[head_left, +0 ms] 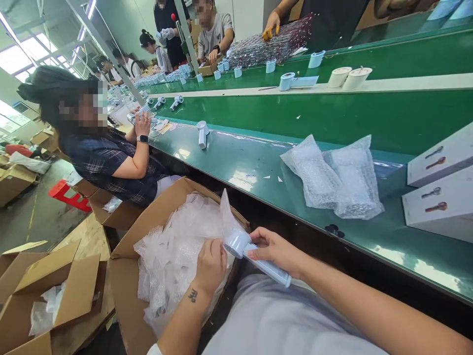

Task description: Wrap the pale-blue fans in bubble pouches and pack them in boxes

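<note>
My right hand (275, 251) grips a light-blue device shaped like a small hair dryer (271, 268) by its handle. The round head points left, up against a clear bubble-wrap bag (229, 217). My left hand (211, 261) is closed on the bag beside that head, its fingertips partly hidden. How far the head sits inside the bag, I cannot tell. Both hands are over the near edge of an open cardboard box (127, 301) heaped with bubble-wrap bags (173, 246).
Two bubble-wrapped packs (314, 172) lie on the green bench (240, 162), left of white printed boxes (439, 202). Another light-blue device (202, 134) lies farther along. A co-worker (99, 143) sits at left. Behind the bench runs a green conveyor (332, 116) carrying light-blue parts.
</note>
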A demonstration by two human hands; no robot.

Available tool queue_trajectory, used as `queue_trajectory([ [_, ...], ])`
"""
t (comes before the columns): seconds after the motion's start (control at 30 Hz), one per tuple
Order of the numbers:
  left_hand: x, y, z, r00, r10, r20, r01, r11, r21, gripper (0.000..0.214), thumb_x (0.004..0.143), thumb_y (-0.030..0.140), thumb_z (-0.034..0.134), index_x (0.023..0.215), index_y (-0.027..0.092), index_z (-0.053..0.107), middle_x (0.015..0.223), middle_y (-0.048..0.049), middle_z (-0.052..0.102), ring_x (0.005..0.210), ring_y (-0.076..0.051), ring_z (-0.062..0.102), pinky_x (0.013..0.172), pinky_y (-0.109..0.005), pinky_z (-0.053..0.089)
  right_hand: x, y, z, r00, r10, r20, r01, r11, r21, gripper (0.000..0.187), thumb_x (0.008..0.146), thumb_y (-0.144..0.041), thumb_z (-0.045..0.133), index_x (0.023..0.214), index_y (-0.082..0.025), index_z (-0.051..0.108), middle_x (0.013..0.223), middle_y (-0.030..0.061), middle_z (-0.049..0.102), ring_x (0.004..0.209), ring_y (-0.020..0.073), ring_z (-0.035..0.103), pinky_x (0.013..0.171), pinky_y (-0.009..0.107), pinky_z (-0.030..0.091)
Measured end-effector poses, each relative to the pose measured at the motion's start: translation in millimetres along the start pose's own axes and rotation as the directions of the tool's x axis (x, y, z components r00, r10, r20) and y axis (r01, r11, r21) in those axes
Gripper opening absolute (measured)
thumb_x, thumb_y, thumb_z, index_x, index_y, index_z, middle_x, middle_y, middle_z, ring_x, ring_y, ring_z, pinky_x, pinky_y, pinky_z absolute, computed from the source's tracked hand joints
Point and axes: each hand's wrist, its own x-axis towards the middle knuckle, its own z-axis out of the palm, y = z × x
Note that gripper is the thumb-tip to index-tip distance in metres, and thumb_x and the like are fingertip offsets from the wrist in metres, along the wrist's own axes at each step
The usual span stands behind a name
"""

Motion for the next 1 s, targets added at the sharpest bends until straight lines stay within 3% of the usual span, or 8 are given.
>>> queue_trajectory([
  [0.17,-6.2,18.8,9.4,0.989,-0.147,0.032,0.149,0.987,-0.058,0.018,0.085,0.006,0.044,0.089,0.02,0.054,0.072,-0.0025,0.061,0.063,-0.017,0.06,0.058,-0.027,0.047,4.3,17.8,0.6,0.997,0.005,-0.08,-0.001,0.999,0.053,0.044,0.06,-0.035,0.084,0.086,-0.023,0.05,0.076,-0.0046,0.062,0.065,0.0142,0.061,0.062,0.028,0.048],
  [0.37,-3.7,48.7,-6.0,0.954,0.283,0.101,-0.242,0.924,-0.297,0.019,0.088,0.009,0.041,0.1,0.017,0.054,0.077,-0.007,0.064,0.069,-0.019,0.061,0.062,-0.03,0.048,2.9,17.5,2.4,0.974,0.225,0.035,-0.224,0.923,0.313,0.05,0.063,-0.033,0.081,0.095,-0.024,0.044,0.072,-0.002,0.064,0.056,0.016,0.063,0.053,0.029,0.05],
  [0.5,8.3,53.9,-13.5,0.96,-0.116,0.254,0.235,0.825,-0.514,0.017,0.092,0.013,0.04,0.106,0.019,0.047,0.075,-0.0009,0.062,0.062,-0.013,0.058,0.058,-0.024,0.045,-6.4,13.6,7.1,0.972,0.23,0.053,-0.234,0.913,0.335,0.036,0.072,-0.039,0.076,0.084,-0.021,0.046,0.067,0.0003,0.062,0.058,0.0153,0.061,0.06,0.03,0.052],
  [0.6,25.9,60.9,-30.3,0.869,-0.386,0.31,0.495,0.671,-0.552,0.012,0.094,0.016,0.041,0.104,0.021,0.045,0.068,0.0044,0.054,0.058,-0.011,0.053,0.056,-0.022,0.041,-23.1,5.3,8.3,0.974,0.228,0.015,-0.228,0.966,0.125,0.035,0.079,-0.046,0.07,0.071,-0.021,0.046,0.058,-0.0017,0.054,0.052,0.0132,0.053,0.052,0.027,0.044],
  [0.7,39.6,71.2,-47.7,0.892,-0.27,0.363,0.44,0.703,-0.559,0.008,0.094,0.019,0.044,0.101,0.021,0.048,0.068,0.0036,0.055,0.059,-0.011,0.053,0.057,-0.023,0.039,-41.6,-8.6,1.8,0.996,0.043,-0.074,-0.067,0.93,-0.361,0.04,0.079,-0.038,0.071,0.06,-0.02,0.04,0.053,-0.0065,0.039,0.052,0.0089,0.038,0.048,0.022,0.03],
  [0.77,43.8,76.7,-52.5,0.895,-0.147,0.422,0.388,0.722,-0.572,0.009,0.094,0.021,0.044,0.101,0.021,0.049,0.072,0.0017,0.059,0.062,-0.012,0.055,0.059,-0.025,0.04,-50.7,-13.6,-6.7,1.0,0.0,0.018,0.008,0.895,-0.447,0.034,0.076,-0.033,0.075,0.066,-0.02,0.045,0.059,-0.0068,0.043,0.056,0.0089,0.04,0.049,0.021,0.031],
  [0.9,43.2,82.8,-43.2,0.809,0.166,0.565,0.313,0.691,-0.651,0.015,0.089,0.017,0.048,0.102,0.022,0.052,0.082,-0.001,0.066,0.071,-0.015,0.061,0.064,-0.026,0.045,-62.5,1.1,-20.8,0.925,0.186,0.332,-0.205,0.978,0.024,0.061,0.062,-0.039,0.088,0.108,-0.024,0.051,0.087,-0.0046,0.056,0.07,0.0111,0.058,0.061,0.023,0.045],
  [1.0,40.7,84.8,-32.5,0.847,0.043,0.529,0.34,0.722,-0.603,0.013,0.09,0.018,0.043,0.096,0.022,0.054,0.082,-0.0019,0.066,0.073,-0.015,0.062,0.066,-0.027,0.047,-71.7,13.6,-20.3,0.903,0.146,0.403,-0.296,0.893,0.339,0.072,0.056,-0.033,0.092,0.116,-0.025,0.052,0.104,0.0006,0.058,0.089,0.0152,0.064,0.079,0.028,0.049],
])
